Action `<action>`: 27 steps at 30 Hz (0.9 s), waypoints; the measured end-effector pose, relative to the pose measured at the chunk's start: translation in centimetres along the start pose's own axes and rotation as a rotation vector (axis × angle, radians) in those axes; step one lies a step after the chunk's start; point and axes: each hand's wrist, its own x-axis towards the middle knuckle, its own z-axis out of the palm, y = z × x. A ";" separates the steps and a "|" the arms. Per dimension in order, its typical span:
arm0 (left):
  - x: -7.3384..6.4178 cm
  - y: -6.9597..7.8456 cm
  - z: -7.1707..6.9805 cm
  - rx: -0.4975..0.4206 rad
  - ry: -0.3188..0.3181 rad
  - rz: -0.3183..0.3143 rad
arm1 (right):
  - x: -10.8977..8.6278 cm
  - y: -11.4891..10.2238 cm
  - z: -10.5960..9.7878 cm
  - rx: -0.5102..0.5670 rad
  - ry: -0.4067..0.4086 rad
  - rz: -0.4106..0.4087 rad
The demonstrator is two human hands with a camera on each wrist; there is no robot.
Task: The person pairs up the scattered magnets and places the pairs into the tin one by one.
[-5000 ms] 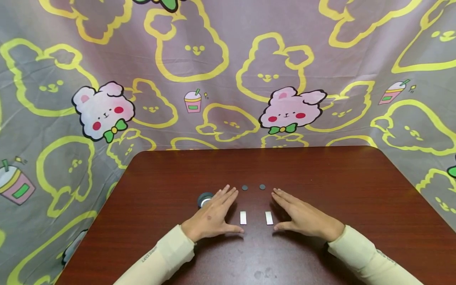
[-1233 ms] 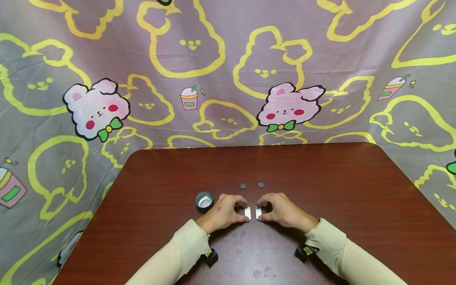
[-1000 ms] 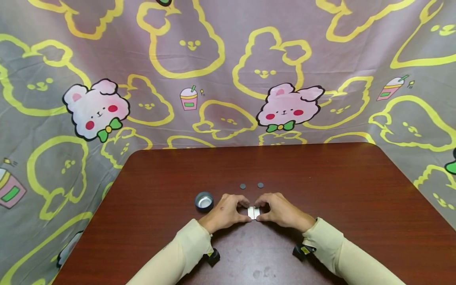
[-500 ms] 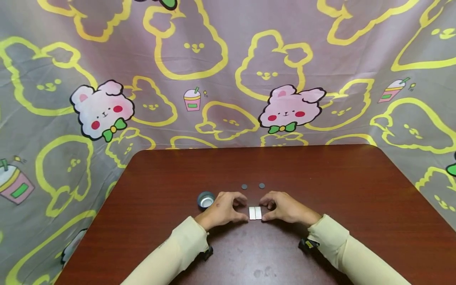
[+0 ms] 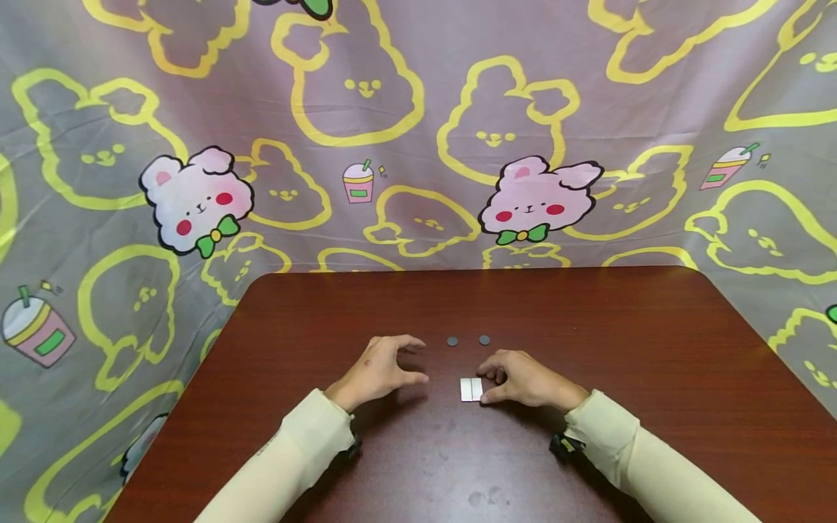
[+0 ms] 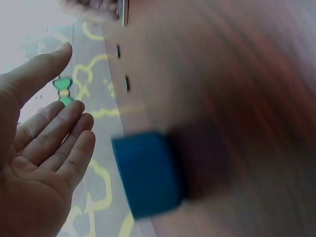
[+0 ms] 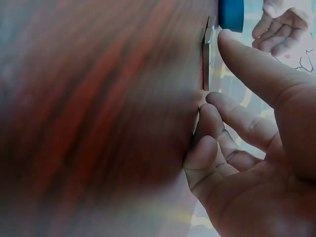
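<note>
Two thin white rectangular pieces [image 5: 471,389] lie side by side on the table with a narrow seam between them. At their right edge is my right hand [image 5: 526,379], fingers loosely bent and thumb tip close to the near corner; whether it touches cannot be told. The right wrist view shows the pieces [image 7: 207,59] edge-on, beyond the fingertips. Left of them, apart from everything, my left hand [image 5: 375,370] hovers with thumb and fingers spread. A dark blue round bowl [image 6: 148,173] sits beneath it, hidden by that hand in the head view.
Two small dark discs, a left one [image 5: 453,341] and a right one [image 5: 484,340], lie farther back on the brown table [image 5: 418,305]. A patterned curtain [image 5: 405,145] hangs behind and beside the table.
Both hands pinched the white pieces and slid them together until they met, then let go. The left hand has since drawn away leftward, over the bowl; the right stays beside them.
</note>
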 end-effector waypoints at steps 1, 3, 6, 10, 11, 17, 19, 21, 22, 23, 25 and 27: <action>-0.2 -0.2 -0.4 -0.007 0.012 -0.009 | 0.0 0.0 0.0 -0.001 -0.003 -0.001; -0.6 -0.6 -1.1 -0.008 0.032 -0.036 | 0.1 -0.1 0.0 -0.005 -0.008 0.001; -1.2 -1.4 -2.2 -0.001 0.065 -0.073 | 0.2 -0.2 0.0 -0.015 -0.007 -0.010; -1.8 -2.2 -3.0 0.023 0.100 -0.105 | 0.3 -0.3 -0.1 -0.030 0.004 -0.035; -1.9 -2.4 -3.1 0.028 0.105 -0.109 | 0.3 -0.4 -0.1 -0.034 0.004 -0.038; -2.4 -3.2 -3.5 0.023 0.112 -0.118 | 0.3 -0.4 0.0 -0.030 -0.001 -0.038; -2.5 -3.6 -3.5 0.016 0.108 -0.124 | 0.4 -0.4 0.0 -0.032 -0.003 -0.041; -2.6 -3.9 -3.5 0.001 0.096 -0.137 | 0.5 -0.4 0.0 -0.039 -0.005 -0.048; -2.7 -4.1 -3.5 -0.005 0.092 -0.143 | 0.5 -0.4 0.1 -0.042 -0.005 -0.052; -2.7 -4.2 -3.4 -0.012 0.089 -0.150 | 0.5 -0.4 0.1 -0.044 -0.006 -0.055; -2.8 -4.5 -3.4 -0.030 0.084 -0.164 | 0.6 -0.4 0.1 -0.043 -0.007 -0.058; -2.9 -4.8 -3.3 -0.052 0.084 -0.172 | 0.6 -0.5 0.1 -0.041 -0.006 -0.057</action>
